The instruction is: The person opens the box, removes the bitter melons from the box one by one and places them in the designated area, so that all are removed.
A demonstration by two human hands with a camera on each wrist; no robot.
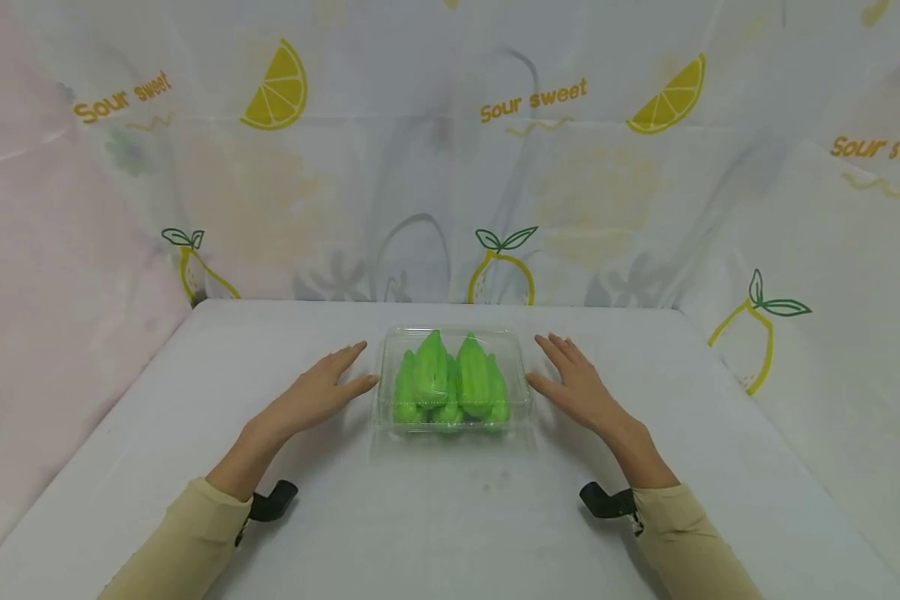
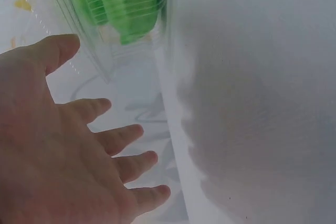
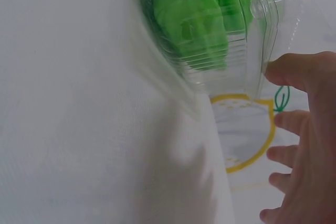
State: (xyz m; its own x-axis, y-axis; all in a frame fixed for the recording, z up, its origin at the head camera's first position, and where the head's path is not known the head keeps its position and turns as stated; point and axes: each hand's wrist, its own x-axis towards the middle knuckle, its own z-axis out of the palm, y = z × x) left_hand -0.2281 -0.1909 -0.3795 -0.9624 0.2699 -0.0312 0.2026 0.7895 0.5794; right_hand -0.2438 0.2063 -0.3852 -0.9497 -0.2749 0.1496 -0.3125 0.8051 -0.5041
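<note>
A clear plastic clamshell box (image 1: 453, 333) sits on the white table with its lid down. Inside it lie several bright green okra-like pods (image 1: 474, 379), ridged and pointed. At the box's left side is my left hand (image 1: 317, 398), fingers straight and spread, thumb tip close to the rim. My right hand (image 1: 581, 392) mirrors it on the other side, its thumb (image 3: 291, 70) right at the box's edge in the right wrist view. Neither hand grips anything. In the left wrist view the palm (image 2: 58, 150) faces the box, fingers apart.
The white table (image 1: 450, 533) reaches back to a hanging cloth (image 1: 435, 167) printed with lemons and "Sour sweet". More cloth hangs along the left and right sides. Each wrist wears a black camera mount (image 1: 273, 500) below a beige sleeve (image 1: 187, 533).
</note>
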